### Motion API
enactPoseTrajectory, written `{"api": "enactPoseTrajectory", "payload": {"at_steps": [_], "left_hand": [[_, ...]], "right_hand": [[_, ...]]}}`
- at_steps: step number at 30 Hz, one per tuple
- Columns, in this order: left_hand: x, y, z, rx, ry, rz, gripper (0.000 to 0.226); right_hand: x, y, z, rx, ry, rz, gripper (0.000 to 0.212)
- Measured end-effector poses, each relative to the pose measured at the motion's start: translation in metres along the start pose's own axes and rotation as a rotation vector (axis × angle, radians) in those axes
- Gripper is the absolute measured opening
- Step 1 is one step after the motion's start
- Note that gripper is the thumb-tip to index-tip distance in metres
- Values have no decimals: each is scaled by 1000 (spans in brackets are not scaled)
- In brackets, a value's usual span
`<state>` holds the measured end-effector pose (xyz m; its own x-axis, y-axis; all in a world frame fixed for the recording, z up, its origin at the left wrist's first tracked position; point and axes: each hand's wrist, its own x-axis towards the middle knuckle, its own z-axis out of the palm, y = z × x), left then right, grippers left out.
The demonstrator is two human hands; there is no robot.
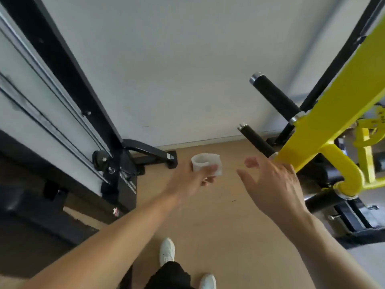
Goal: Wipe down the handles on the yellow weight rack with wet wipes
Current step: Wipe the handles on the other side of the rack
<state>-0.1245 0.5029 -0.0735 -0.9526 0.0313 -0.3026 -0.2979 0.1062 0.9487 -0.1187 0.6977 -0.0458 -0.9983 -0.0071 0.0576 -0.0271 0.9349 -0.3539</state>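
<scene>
While it is pinched at one edge, the white folded wet wipe (206, 164) stands above the tan floor (208, 236), in front of the person and well left of the rack. Judged thin, limp and damp: it should drape round a bar readily, and is best gripped with a fold in the palm so it does not slip.

Lower black cylindrical handle with a metal end cap (255, 140): juts from the yellow painted steel weight rack (325, 113) on the right, just beyond the right fingertips. Its grip looks textured, likely rubber or foam, so firm to squeeze.

Upper black cylindrical handle, thicker, chrome-capped (275, 95): same beam, higher, untouched.

Left hand (193, 180): closed on the wipe, thumb and fingers clamping its near edge.

Right hand (270, 182): spread wide, fingers extended, holding nothing. Its far fingers overlap the yellow beam's lower edge; contact cannot be confirmed.

Black cable machine with white panels (62, 101): left side, apart from the work.

White sneakers (166, 251): on the floor below.
</scene>
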Motion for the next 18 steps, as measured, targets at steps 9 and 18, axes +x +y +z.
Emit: {"api": "enactPoseTrajectory", "payload": {"at_steps": [9,18], "left_hand": [[-130,-68,-56,-109,205,-100,18],[-286,-161,-120,-265,605,-210,30]], "right_hand": [[-67,-89,76,555,-488,-188,13],[-185,-178,131,514,-672,-366,17]]}}
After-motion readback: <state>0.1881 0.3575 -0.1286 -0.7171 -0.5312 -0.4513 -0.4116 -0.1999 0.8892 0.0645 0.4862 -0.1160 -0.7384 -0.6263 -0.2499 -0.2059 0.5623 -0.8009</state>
